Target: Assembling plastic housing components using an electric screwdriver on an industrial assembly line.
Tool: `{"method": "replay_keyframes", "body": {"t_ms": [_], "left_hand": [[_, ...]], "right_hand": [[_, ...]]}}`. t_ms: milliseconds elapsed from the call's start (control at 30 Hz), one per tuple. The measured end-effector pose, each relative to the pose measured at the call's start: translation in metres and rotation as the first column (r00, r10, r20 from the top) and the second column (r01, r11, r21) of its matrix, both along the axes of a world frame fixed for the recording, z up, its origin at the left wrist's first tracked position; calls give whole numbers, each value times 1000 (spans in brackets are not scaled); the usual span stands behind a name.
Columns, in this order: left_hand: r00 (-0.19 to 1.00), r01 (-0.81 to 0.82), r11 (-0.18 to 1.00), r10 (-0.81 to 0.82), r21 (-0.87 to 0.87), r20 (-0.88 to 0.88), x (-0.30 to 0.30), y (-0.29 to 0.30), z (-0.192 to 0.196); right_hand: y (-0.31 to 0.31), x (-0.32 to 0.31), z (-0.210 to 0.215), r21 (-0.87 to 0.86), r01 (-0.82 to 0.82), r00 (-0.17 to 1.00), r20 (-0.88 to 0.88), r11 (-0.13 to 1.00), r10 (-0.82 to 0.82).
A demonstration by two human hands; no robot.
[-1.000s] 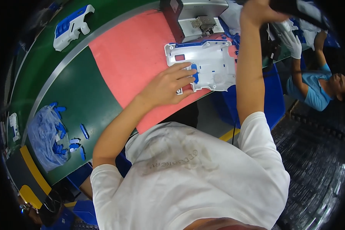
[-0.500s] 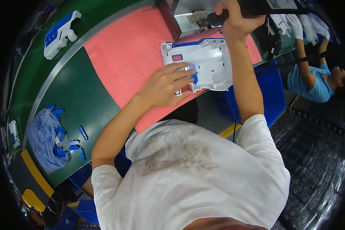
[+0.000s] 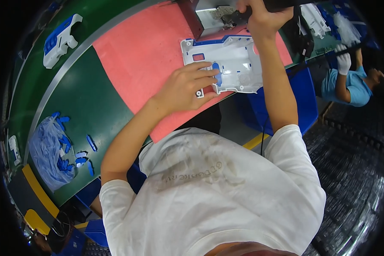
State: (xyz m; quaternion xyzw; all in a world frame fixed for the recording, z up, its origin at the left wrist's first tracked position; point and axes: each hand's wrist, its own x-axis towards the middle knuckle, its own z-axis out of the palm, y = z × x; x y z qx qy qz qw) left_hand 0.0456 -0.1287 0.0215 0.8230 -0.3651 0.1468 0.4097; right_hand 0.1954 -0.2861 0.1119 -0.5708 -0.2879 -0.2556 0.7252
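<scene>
A white plastic housing (image 3: 237, 72) with blue trim lies open side up on the pink mat, below a metal-sided machine (image 3: 211, 19). My left hand (image 3: 185, 85) grips its near left part, fingers over a small blue piece (image 3: 217, 73) inside it and thumb at the near edge. What lies under the palm is hidden. At the top of the view my right hand (image 3: 266, 19) is closed around a dark handle by the machine; most of that handle is hidden or cut off by the view's dark rim.
A pink mat (image 3: 136, 55) covers part of the green table (image 3: 79, 98). Farther left lies another white-and-blue housing (image 3: 62, 42). A clear bag (image 3: 49, 149) holds blue parts, with several loose beside it. A co-worker in blue (image 3: 345, 83) with white gloves is at the right.
The whole view has shifted slightly, table items appearing a little higher. My hands keep their places on the housing and handle. The co-worker's gloved hand has come down from the white part.
</scene>
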Motion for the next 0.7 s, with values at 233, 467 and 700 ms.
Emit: {"method": "replay_keyframes", "body": {"t_ms": [233, 467, 700], "left_hand": [[1000, 12, 1000, -12, -3, 4, -6, 0, 0], [1000, 7, 1000, -7, -19, -7, 1, -3, 1], [1000, -13, 1000, 13, -21, -29, 4, -4, -3]], "right_hand": [[-13, -73, 22, 125, -89, 990, -95, 988, 102], [-31, -88, -23, -79, -251, 964, -107, 965, 243], [-16, -100, -19, -47, -145, 973, -189, 988, 134]]}}
